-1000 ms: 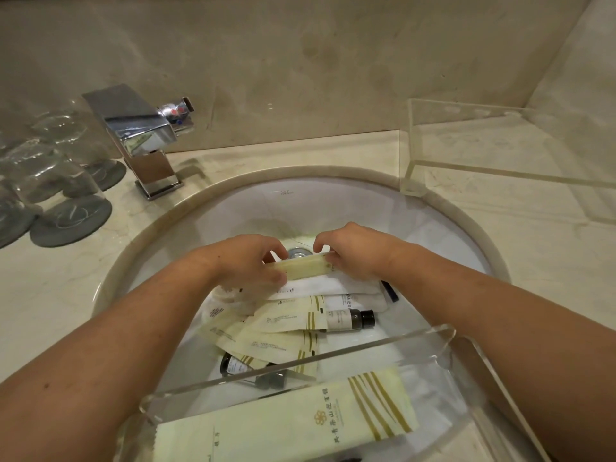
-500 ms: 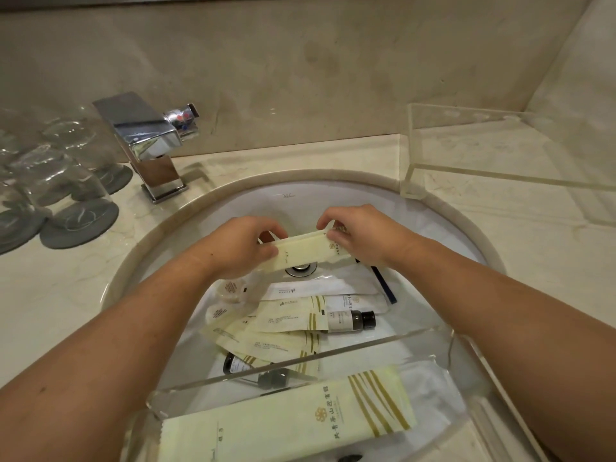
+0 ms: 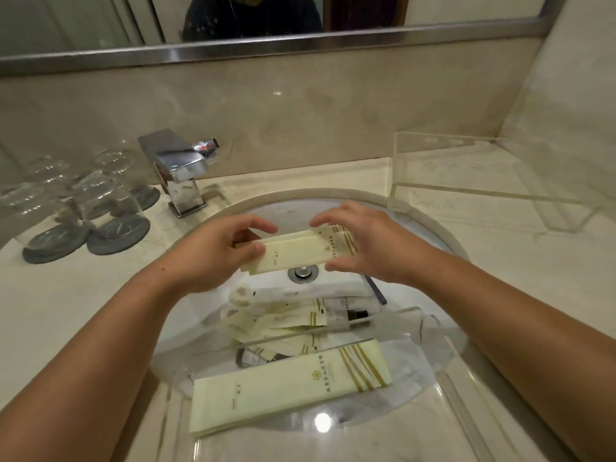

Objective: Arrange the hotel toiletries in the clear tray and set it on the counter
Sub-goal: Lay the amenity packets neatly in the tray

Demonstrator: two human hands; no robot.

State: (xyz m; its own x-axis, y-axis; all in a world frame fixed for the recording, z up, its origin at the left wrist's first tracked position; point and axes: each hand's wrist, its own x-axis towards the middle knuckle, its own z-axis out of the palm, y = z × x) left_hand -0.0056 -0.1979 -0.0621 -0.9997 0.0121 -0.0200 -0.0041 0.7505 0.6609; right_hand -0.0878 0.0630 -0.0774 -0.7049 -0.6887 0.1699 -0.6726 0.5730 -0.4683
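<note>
Both hands hold a cream toiletry packet (image 3: 296,253) level above the sink drain (image 3: 302,273). My left hand (image 3: 216,251) pinches its left end, my right hand (image 3: 363,245) its right end. Below in the basin lie several more cream packets (image 3: 286,320), white sachets and small dark-capped bottles (image 3: 346,318). A clear tray (image 3: 430,348) rests over the near side of the sink; one large cream packet (image 3: 290,383) with gold stripes lies flat in it.
A chrome faucet (image 3: 176,171) stands at the back left. Upturned glasses (image 3: 100,201) on grey coasters crowd the left counter. A clear acrylic stand (image 3: 466,181) sits on the right counter. A mirror runs along the back wall.
Both hands have lifted the cream packet up out of the basin pile; it is now higher, above the drain. The view has tilted up, showing the mirror.
</note>
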